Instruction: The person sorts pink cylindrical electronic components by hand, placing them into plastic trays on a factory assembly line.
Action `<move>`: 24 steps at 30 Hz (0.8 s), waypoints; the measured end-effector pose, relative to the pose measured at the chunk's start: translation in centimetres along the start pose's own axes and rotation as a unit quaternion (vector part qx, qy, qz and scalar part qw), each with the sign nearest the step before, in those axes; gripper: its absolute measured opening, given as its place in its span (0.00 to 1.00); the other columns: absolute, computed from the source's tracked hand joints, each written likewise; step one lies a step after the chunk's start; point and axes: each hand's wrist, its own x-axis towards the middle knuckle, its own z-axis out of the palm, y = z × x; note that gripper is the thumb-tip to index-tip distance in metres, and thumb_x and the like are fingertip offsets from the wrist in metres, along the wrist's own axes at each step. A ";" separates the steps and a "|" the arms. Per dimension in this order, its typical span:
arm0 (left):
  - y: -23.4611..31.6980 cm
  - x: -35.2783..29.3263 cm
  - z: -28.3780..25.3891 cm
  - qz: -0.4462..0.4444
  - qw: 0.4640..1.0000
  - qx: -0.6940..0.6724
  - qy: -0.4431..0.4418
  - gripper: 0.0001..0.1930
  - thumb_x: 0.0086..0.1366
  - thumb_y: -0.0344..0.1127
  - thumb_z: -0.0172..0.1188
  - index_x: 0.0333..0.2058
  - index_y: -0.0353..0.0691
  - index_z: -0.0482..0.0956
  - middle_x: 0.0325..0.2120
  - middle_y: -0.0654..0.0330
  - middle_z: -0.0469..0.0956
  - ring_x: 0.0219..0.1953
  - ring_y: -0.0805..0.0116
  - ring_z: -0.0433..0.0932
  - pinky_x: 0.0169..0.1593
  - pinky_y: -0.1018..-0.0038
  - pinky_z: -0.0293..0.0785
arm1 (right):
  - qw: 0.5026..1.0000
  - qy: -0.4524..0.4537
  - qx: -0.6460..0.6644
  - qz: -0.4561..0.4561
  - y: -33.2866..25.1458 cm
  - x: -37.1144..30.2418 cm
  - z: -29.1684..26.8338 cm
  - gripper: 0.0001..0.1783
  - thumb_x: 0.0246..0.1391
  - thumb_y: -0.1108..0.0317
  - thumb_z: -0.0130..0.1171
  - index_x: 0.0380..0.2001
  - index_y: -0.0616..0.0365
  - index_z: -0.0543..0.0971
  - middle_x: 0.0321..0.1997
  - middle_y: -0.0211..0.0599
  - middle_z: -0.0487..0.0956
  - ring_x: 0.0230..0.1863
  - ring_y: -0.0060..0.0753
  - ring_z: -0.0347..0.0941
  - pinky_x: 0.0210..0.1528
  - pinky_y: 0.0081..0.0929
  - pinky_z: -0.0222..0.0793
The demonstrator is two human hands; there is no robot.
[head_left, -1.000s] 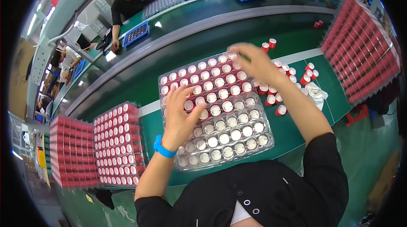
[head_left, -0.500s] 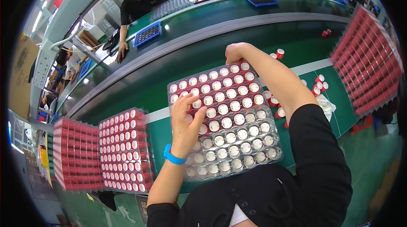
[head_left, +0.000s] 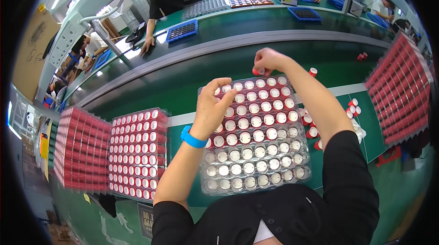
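Observation:
A clear plastic tray (head_left: 256, 158) lies in front of me, with rows of small red cylinders with white round tops in its far part. In its near part the tops look white without the red sides. My left hand (head_left: 212, 108) is over the tray's far left corner, thumb and fingers apart, holding nothing. Just beyond the far edge, my right hand (head_left: 270, 61) pinches a red cylinder (head_left: 256, 71), partly hidden by the fingers.
Stacked trays of red cylinders stand at left (head_left: 137, 153) and right (head_left: 402, 89). Several loose red cylinders (head_left: 353, 108) lie right of the tray, near a crumpled white cloth (head_left: 359, 131). Across the dark green belt (head_left: 210, 62), co-workers sit by blue trays (head_left: 182, 31).
My left hand has moved over the tray toward its far left corner. My right hand is now farther off the far edge, and a red cylinder shows in its fingers. The whole view has shifted.

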 end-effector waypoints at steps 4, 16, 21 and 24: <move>2.4 0.5 0.5 0.097 0.994 -0.027 0.050 0.24 0.59 0.35 0.69 0.53 0.36 0.76 0.49 0.53 0.78 0.54 0.60 0.76 0.58 0.65 0.72 | 0.962 -0.071 0.241 -0.108 -4.8 -7.1 0.5 0.11 0.52 0.66 0.65 0.36 0.59 0.77 0.32 0.33 0.80 0.28 0.26 0.80 0.32 0.23 0.81; 5.6 -1.6 -2.1 -0.034 0.887 -0.456 -0.060 0.16 0.72 0.34 0.55 0.53 0.31 0.73 0.44 0.54 0.81 0.44 0.65 0.82 0.49 0.69 0.79 | 0.839 -0.050 0.489 -0.235 -5.5 -18.8 4.1 0.28 0.61 0.71 0.54 0.64 0.65 0.64 0.50 0.49 0.79 0.44 0.42 0.84 0.48 0.34 0.82; 5.2 -2.4 -1.4 -0.061 0.836 -0.538 -0.088 0.18 0.72 0.35 0.54 0.56 0.33 0.72 0.43 0.57 0.81 0.40 0.69 0.82 0.45 0.71 0.79 | 0.876 0.039 0.408 -0.253 -5.0 -19.2 5.3 0.28 0.62 0.66 0.56 0.64 0.62 0.65 0.35 0.42 0.82 0.34 0.33 0.84 0.36 0.25 0.80; 3.8 -2.4 -1.2 -0.078 0.827 -0.549 -0.094 0.18 0.72 0.33 0.55 0.57 0.34 0.71 0.42 0.58 0.81 0.38 0.70 0.82 0.44 0.72 0.80 | 0.878 -0.004 0.411 -0.243 -4.8 -18.9 5.7 0.24 0.62 0.66 0.55 0.60 0.59 0.69 0.26 0.37 0.81 0.22 0.28 0.79 0.27 0.21 0.77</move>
